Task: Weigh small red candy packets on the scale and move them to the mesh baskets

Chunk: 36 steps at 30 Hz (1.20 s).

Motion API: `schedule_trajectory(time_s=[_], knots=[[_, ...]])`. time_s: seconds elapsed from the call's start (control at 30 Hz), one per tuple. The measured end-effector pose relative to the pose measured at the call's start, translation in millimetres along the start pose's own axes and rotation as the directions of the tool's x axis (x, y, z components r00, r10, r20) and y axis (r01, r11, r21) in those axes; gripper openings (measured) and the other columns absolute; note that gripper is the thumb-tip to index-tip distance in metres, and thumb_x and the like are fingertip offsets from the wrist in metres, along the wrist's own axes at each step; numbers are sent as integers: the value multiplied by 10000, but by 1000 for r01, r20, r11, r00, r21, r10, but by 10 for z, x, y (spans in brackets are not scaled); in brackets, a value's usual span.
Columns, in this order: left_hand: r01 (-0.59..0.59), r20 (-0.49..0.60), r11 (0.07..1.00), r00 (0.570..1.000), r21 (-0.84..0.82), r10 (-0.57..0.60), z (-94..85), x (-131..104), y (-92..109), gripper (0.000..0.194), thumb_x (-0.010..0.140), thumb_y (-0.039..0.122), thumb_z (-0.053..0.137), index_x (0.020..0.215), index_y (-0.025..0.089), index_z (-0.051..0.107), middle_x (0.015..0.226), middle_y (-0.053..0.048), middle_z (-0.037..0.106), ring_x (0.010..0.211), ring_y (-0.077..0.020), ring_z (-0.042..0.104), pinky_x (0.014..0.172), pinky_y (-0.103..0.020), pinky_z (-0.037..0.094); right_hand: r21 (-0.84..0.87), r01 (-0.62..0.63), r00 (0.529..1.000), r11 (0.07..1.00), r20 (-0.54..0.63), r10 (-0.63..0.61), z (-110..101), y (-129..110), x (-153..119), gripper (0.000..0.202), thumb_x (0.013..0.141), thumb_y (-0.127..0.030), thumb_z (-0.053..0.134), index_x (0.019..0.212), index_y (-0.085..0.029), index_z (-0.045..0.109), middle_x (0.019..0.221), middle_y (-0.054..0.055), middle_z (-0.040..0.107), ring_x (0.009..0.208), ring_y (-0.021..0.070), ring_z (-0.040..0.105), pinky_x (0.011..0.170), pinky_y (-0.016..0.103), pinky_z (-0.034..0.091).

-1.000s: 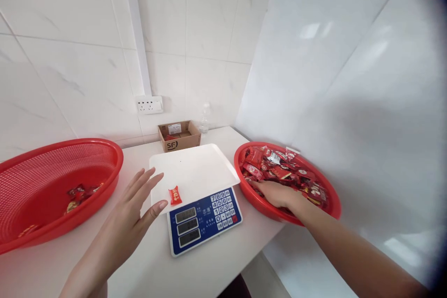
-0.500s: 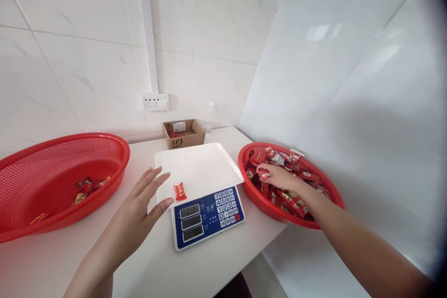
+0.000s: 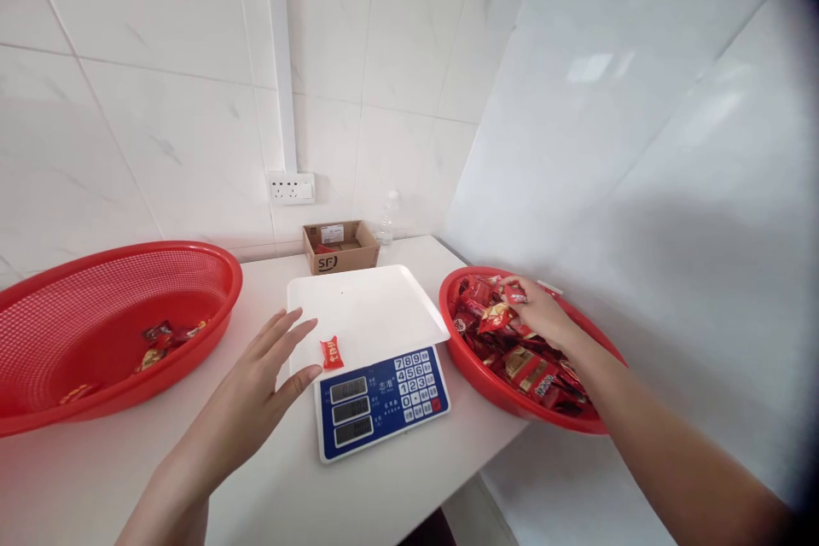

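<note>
My left hand (image 3: 252, 397), fingers spread and holding nothing, hovers just left of a digital scale (image 3: 384, 401). One small red wrapped candy (image 3: 331, 353) lies on the front left of the scale's white pan (image 3: 377, 303), near my left thumb. Over the right-hand red basket (image 3: 477, 363), my right hand (image 3: 541, 311) pinches a red candy packet (image 3: 514, 294) between its fingers. Beneath it the basket is heaped with red and gold wrapped candies (image 3: 534, 371), partly hidden by my hand and forearm.
Another red mesh basket (image 3: 211, 252) stands at the left with several wrapped packets inside. Behind the scale are an open cardboard box (image 3: 349, 260) and a clear plastic bottle (image 3: 387, 217). A wall socket (image 3: 291, 188) sits above the white table (image 3: 269, 495).
My right hand has moved right and slightly up across the heap, still with a red packet. A gold-and-red packet now shows near its fingers. My left hand has barely moved.
</note>
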<state>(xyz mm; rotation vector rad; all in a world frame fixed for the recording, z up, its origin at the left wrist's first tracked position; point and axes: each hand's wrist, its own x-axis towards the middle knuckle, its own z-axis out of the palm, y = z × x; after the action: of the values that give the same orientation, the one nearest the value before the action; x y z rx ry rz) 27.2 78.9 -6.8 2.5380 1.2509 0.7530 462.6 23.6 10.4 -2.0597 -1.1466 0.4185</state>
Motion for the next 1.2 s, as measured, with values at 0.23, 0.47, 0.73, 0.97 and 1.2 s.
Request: schedule_trajectory(time_s=[0.23,0.47,0.73,0.97,1.2], knots=[[-6,38,1000,999,2,6,-21,-9,37,476,924,491,430,1369,320,433,1494,-36,368,1388,-290,285,1040,-477,399,175,106,994,979,-42,-100,116,-417,-79,322,773,-358,552,1079,-270,505,975,40,625,724,180,630,598,306,550],[24,229,1000,973,-2,-22,-15,-6,113,520,934,486,427,1408,277,380,1533,-67,282,1429,-281,148,1121,-503,246,396,282,929,874,113,-351,1208,-901,-362,363,802,-470,513,1080,-240,473,1150,76,567,908,200,606,660,318,567],[30,384,999,923,34,-41,82,23,93,532,935,476,423,1425,282,348,1545,-63,254,1434,-323,84,1121,-565,168,253,330,783,910,465,-413,1574,-1040,-551,311,812,-378,499,1098,-257,513,1130,49,588,890,182,604,675,318,565],[29,421,998,906,50,-48,142,40,84,527,925,438,460,1411,253,376,1520,-74,314,1423,-335,143,1124,-570,163,98,366,752,926,554,-356,1516,-1184,-434,449,852,-416,467,1274,-261,464,1173,79,631,922,211,642,757,351,544],[34,407,998,912,60,-55,143,36,70,531,924,437,462,1413,255,366,1520,-84,306,1423,-339,138,1124,-556,175,-69,400,806,914,502,-315,1463,-1218,-369,409,850,-423,478,1209,-234,528,1175,78,647,972,227,642,834,348,498]])
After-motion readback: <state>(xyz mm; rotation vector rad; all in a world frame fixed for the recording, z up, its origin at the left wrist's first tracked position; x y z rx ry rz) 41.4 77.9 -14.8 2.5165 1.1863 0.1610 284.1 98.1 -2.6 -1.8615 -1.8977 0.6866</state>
